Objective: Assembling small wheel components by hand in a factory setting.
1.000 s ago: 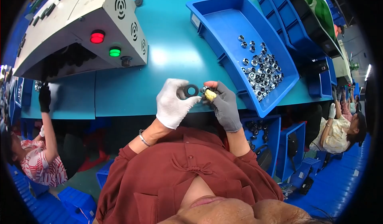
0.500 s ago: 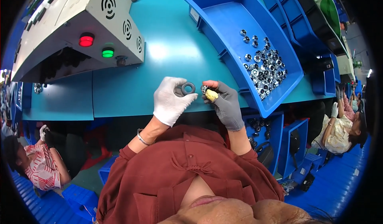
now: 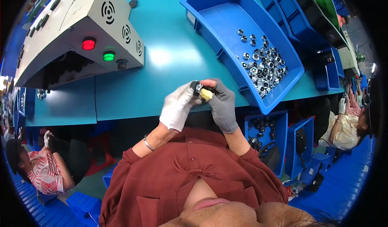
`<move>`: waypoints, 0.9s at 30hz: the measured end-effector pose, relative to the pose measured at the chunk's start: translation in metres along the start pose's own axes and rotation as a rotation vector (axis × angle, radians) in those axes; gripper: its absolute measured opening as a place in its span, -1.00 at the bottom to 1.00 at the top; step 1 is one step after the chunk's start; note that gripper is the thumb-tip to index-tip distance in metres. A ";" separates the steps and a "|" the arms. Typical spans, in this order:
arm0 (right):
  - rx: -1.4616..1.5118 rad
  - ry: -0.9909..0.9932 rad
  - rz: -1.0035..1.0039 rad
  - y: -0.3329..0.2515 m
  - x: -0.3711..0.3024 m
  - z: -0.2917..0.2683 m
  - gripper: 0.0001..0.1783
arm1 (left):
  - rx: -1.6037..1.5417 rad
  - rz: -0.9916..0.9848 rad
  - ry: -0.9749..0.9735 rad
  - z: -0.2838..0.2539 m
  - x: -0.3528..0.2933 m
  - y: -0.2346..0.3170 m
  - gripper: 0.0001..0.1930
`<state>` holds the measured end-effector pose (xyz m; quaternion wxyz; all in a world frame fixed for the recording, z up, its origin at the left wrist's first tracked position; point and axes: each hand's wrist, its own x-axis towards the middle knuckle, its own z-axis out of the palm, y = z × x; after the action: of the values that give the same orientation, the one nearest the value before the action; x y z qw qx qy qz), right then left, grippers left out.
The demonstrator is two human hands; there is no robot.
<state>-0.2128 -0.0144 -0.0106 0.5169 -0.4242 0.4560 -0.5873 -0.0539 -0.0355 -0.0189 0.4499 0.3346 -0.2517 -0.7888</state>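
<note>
Because they're tiny, I guess, fingertips do it: left hand pinches the black ring, right hand a shiny piece, left of the blue tray.

The head-worn fisheye looks down on the worktable from close above; rim details appear unclear.

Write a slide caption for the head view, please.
Gloved left hand holds a black piece, gloved right hand a shiny part.
</note>
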 end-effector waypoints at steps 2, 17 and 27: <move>-0.083 0.007 -0.029 -0.005 -0.001 0.001 -0.73 | -0.036 -0.001 -0.031 0.000 -0.001 -0.004 -0.54; -0.628 -0.059 -0.340 -0.022 0.004 0.004 -0.64 | -0.181 -0.085 -0.026 0.002 0.004 0.000 -0.63; -0.629 -0.054 -0.370 -0.027 -0.005 0.004 -0.57 | -0.195 -0.046 -0.102 -0.001 -0.001 -0.005 -0.67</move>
<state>-0.2143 -0.0085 0.0167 0.2581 -0.6529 0.5163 -0.4905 -0.0557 -0.0324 -0.0223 0.4487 0.2541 -0.1885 -0.8358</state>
